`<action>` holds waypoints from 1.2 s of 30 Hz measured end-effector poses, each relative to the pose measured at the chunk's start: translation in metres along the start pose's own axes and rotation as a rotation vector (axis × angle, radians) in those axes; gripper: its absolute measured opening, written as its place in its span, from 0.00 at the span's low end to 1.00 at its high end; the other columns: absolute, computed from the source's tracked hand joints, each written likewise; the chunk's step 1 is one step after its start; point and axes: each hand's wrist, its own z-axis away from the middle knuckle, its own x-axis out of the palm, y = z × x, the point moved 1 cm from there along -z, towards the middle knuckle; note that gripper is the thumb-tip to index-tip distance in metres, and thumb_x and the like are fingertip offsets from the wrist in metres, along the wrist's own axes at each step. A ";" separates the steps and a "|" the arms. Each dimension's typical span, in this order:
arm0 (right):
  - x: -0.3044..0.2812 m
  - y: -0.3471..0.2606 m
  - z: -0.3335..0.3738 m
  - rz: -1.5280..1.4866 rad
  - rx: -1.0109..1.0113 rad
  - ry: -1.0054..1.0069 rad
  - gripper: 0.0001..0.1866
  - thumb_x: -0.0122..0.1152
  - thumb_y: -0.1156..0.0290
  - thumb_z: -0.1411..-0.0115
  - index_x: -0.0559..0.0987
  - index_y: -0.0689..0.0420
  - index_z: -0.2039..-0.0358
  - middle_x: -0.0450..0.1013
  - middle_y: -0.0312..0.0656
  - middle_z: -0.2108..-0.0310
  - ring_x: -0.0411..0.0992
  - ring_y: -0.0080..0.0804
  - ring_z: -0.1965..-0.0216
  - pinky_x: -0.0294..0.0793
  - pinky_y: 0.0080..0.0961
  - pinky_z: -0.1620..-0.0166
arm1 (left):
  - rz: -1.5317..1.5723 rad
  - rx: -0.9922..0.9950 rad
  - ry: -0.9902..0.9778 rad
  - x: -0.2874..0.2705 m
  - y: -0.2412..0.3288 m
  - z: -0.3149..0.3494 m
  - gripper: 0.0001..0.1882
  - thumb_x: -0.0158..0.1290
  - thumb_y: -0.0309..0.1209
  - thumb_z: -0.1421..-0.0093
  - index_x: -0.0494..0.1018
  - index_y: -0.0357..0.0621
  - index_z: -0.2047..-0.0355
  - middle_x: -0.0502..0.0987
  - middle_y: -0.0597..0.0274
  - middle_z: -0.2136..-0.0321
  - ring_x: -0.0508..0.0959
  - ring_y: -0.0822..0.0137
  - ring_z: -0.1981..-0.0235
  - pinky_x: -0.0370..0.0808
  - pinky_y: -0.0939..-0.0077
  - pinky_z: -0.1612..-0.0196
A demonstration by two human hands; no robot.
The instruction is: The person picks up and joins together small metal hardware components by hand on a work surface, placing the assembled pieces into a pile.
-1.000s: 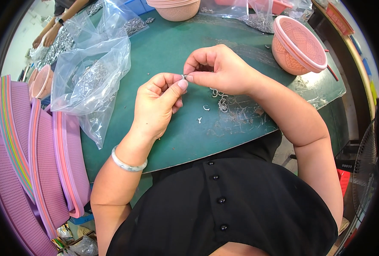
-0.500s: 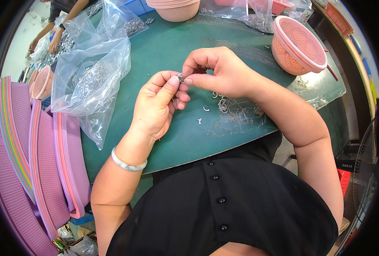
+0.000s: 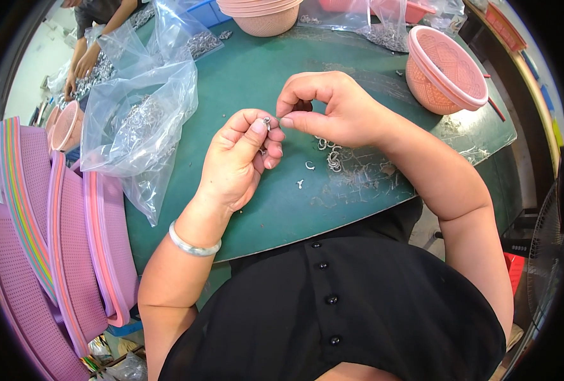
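Observation:
My left hand (image 3: 234, 155) is closed in a pinch, a small silvery metal fitting (image 3: 267, 122) between its thumb and index finger. Its exact shape is too small to tell. Just right of that fitting, the thumb and index fingertips of my right hand (image 3: 336, 108) are pressed together; whatever they hold, if anything, does not show. On the green table (image 3: 263, 213) below my right hand lie several silvery rings (image 3: 334, 159) in a loose cluster. Closer to me are a single open ring (image 3: 310, 166) and a tiny Y-shaped metal piece (image 3: 299, 184).
A clear plastic bag (image 3: 145, 120) of metal parts lies at left, beside stacked purple baskets (image 3: 72, 254). Pink baskets stand at the back (image 3: 259, 19) and right (image 3: 444, 73). Another person's hands (image 3: 81, 66) work over a metal heap, far left. A fan (image 3: 542, 254) is at right.
My right fingertips have drawn slightly away from the metal fitting, which stays in my left hand and now shows more fully. The other person's hands have shifted.

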 end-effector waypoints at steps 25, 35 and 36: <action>0.008 -0.003 -0.002 0.386 -0.323 0.066 0.05 0.56 0.79 0.54 0.71 0.60 0.74 0.67 0.42 0.75 0.66 0.39 0.72 0.67 0.29 0.69 | 0.119 -0.208 -0.004 0.005 0.005 0.003 0.06 0.44 0.30 0.40 0.66 0.40 0.68 0.68 0.65 0.76 0.64 0.79 0.80 0.61 0.91 0.81; 0.011 -0.003 -0.002 0.690 -0.457 0.070 0.06 0.53 0.74 0.57 0.69 0.58 0.76 0.66 0.40 0.75 0.66 0.37 0.70 0.67 0.29 0.65 | 0.111 -0.271 0.019 0.005 0.007 0.004 0.07 0.44 0.31 0.40 0.66 0.40 0.69 0.67 0.65 0.77 0.62 0.81 0.82 0.57 0.91 0.83; 0.012 -0.003 -0.003 0.665 -0.459 0.081 0.06 0.54 0.74 0.56 0.70 0.59 0.75 0.67 0.40 0.75 0.67 0.36 0.72 0.67 0.27 0.66 | 0.091 -0.241 0.024 0.005 0.008 0.004 0.07 0.44 0.31 0.40 0.66 0.40 0.69 0.68 0.65 0.77 0.62 0.80 0.82 0.58 0.91 0.83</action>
